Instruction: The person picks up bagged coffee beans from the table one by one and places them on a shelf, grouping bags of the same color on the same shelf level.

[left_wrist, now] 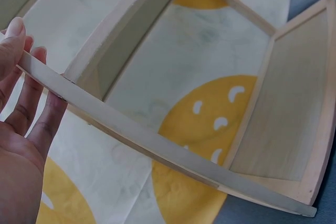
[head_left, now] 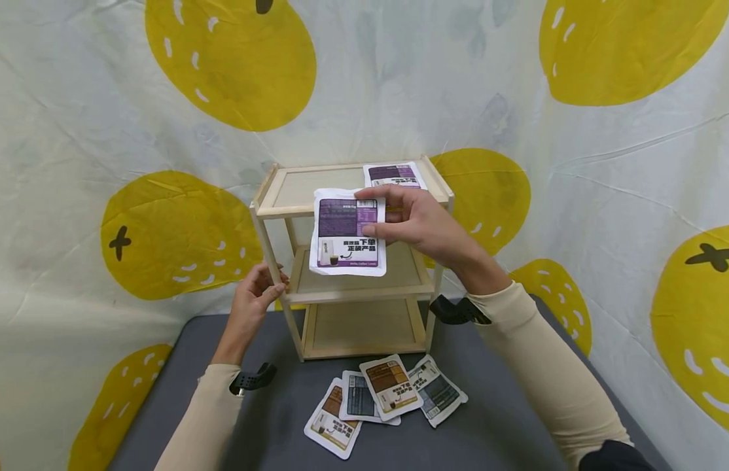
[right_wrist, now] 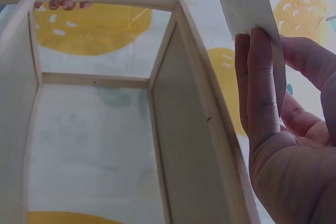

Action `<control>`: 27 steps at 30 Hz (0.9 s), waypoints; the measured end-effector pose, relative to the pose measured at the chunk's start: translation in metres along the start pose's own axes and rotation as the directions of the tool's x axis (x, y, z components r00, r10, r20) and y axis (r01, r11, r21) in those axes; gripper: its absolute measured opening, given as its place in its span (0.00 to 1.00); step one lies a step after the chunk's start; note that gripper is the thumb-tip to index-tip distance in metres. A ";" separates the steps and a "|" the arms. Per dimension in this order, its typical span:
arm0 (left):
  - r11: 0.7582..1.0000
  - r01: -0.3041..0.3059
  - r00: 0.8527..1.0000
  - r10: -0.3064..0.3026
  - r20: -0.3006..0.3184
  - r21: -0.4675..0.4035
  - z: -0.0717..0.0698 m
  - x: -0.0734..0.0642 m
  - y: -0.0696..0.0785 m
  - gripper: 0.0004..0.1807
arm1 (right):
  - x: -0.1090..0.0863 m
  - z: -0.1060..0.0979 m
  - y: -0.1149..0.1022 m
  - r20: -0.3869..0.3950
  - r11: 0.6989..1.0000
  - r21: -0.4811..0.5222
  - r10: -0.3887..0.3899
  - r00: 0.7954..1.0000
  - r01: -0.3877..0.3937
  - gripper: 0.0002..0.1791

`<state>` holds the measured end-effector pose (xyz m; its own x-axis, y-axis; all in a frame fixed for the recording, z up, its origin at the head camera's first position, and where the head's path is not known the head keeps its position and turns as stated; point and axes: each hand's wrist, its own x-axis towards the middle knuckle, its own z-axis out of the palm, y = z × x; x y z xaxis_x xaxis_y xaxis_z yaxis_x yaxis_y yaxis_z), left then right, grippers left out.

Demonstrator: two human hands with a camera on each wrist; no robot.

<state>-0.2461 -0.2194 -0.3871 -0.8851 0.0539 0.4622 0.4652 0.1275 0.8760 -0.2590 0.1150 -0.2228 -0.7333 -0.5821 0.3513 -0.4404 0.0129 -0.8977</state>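
On the grey tabletop [head_left: 500, 418]: three-tier wooden shelf [head_left: 364, 296], upright. Left hand [head_left: 255, 297] curled round its near left post [left_wrist: 131, 124], thumb opposing fingers. Right hand [head_left: 429, 222] pinches a purple-and-white coffee sachet [head_left: 343, 232] by its right-hand edge, raised in front of the top tier [head_left: 317, 183], print facing the person. Matching sachet [head_left: 394, 173] lies on that tier, right side. In front of the shelf: two brown sachets [head_left: 391, 386], two grey ones [head_left: 441, 394], overlapping. Judgement: brace post lightly, no tugging; pinch the edge only; clear the raised rim [head_left: 284, 212]
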 end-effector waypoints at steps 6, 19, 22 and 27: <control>1.000 0.011 1.000 -0.011 0.000 -0.007 -0.002 0.001 -0.007 0.17 | 0.010 -0.002 -0.010 0.004 1.000 -0.017 -0.016 1.000 0.016 0.28; 1.000 -0.009 1.000 0.009 -0.020 0.001 -0.010 0.005 -0.029 0.18 | 0.041 -0.021 -0.020 0.050 1.000 0.031 -0.004 0.999 0.002 0.30; 1.000 -0.012 1.000 0.013 -0.022 0.005 -0.011 0.005 -0.029 0.18 | 0.047 -0.023 -0.020 0.065 0.998 0.054 0.015 0.998 -0.019 0.30; 1.000 -0.002 1.000 0.002 -0.020 0.001 -0.012 0.007 -0.029 0.18 | 0.059 -0.027 -0.021 0.079 0.994 0.087 0.059 0.995 -0.066 0.31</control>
<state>-0.2652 -0.2346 -0.4074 -0.8838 0.0339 0.4666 0.4669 0.1288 0.8749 -0.3069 0.1028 -0.1765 -0.7148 -0.6429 0.2751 -0.3441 -0.0191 -0.9387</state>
